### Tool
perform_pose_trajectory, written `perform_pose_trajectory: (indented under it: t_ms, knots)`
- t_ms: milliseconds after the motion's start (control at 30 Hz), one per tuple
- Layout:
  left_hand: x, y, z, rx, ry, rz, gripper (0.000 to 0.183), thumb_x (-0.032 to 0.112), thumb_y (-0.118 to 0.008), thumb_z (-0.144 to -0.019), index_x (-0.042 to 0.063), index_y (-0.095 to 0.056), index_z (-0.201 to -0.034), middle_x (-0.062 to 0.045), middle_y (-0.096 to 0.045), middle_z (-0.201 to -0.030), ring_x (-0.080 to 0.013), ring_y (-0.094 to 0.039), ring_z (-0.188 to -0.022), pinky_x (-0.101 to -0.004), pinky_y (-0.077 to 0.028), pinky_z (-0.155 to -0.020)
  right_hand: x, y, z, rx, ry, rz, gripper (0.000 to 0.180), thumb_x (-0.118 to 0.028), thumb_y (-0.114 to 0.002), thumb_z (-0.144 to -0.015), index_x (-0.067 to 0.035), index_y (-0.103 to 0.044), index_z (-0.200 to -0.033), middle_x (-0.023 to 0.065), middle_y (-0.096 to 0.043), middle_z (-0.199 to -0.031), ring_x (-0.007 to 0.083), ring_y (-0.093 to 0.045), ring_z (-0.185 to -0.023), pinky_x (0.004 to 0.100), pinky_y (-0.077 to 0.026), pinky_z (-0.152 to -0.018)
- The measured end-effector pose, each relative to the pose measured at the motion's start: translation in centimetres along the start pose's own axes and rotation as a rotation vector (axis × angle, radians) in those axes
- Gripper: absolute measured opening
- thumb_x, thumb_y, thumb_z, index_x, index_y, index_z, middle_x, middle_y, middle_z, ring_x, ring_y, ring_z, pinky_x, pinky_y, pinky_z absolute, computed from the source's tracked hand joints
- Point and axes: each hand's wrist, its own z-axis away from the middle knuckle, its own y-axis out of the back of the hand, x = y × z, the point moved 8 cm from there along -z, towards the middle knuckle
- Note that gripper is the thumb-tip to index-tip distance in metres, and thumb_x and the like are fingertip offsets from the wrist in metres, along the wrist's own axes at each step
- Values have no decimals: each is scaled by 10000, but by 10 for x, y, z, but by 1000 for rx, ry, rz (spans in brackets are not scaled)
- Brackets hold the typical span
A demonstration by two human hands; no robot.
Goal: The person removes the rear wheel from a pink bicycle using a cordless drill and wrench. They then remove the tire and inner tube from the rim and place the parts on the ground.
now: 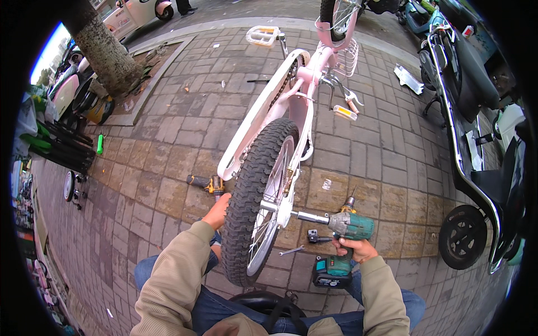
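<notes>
An upside-down pink bicycle stands on the paving, its rear tire towards me. My right hand grips the handle of a green cordless impact wrench. The wrench's long socket points left at the rear axle, close to the white dropout; whether it is seated there I cannot tell. At the tire's left side is my left hand, its fingers partly hidden behind the wheel. A white chain guard runs along the left of the frame.
A yellow-and-black drill lies left of the wheel, another power tool right of it. Near my right hand are an open-end wrench and a small black part. A scooter stands right, a tree trunk upper left.
</notes>
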Motion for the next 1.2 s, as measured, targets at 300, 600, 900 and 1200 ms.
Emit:
perform_pose_trajectory:
  t_ms: [300, 600, 900, 1200]
  knots:
    - [17, -7, 4, 18, 12, 138, 312, 93, -580, -942, -36, -596, -1225, -70, -664, -1203, -142, -569, -1071, -298, -448, -937, 1, 0, 11, 4, 64, -4, 391, -78, -706, -871, -47, -569, -1236, 137, -671, -1001, 156, -568, -670, 299, -484, -618]
    - [14, -5, -2, 54, 51, -23, 320, 99, -573, -951, -22, -594, -1247, -65, -674, -1164, -138, -586, -1029, -287, -448, -918, 76, 62, 23, 195, 0, -237, 347, -187, -675, -927, -68, -558, -1232, 133, -675, -1090, 144, -585, -691, 296, -503, -621]
    - [15, -2, 1, 93, 55, 5, 212, 186, -636, -932, 41, -613, -1085, -23, -640, -968, -104, -554, -851, -285, -460, -759, 209, 132, -22, 302, -281, -113, 220, -272, -691, -924, -126, -589, -1052, 96, -704, -1091, 130, -588, -651, 283, -510, -559]
    - [18, 2, 8, 150, 130, -19, 194, 262, -620, -969, 85, -624, -1047, -23, -631, -914, -109, -561, -837, -292, -474, -743, 165, 156, -18, 416, -433, 1219, 691, -461, -815, -743, 24, -632, -1199, 167, -708, -1078, 334, -672, -983, 446, -536, -851]
